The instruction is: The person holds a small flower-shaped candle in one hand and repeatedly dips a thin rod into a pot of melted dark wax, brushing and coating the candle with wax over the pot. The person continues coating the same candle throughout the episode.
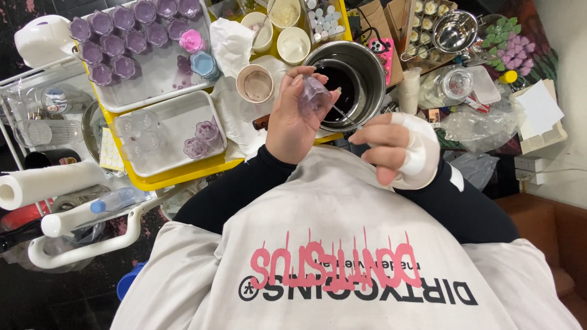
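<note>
Steel pot (361, 76) is sitting at the desk's far edge, dark liquid inside, beside the yellow tray (177, 174) carrying two white trays: one with purple filled moulds (122, 36), one with empty clear cups (137, 134). Left hand (293, 119) is clamping a small clear cup (315, 93), tilted, right over the pot rim. Right hand (397, 150), bandaged in white, is pinching what looks like a thin wick or stick (342, 114) running toward the cup. Reads as the wick-setting step; next move probably needs the cup held steady and the stick centred.

Black sleeves, white printed apron, right hand (408, 150) bandaged (white wrap).
</note>
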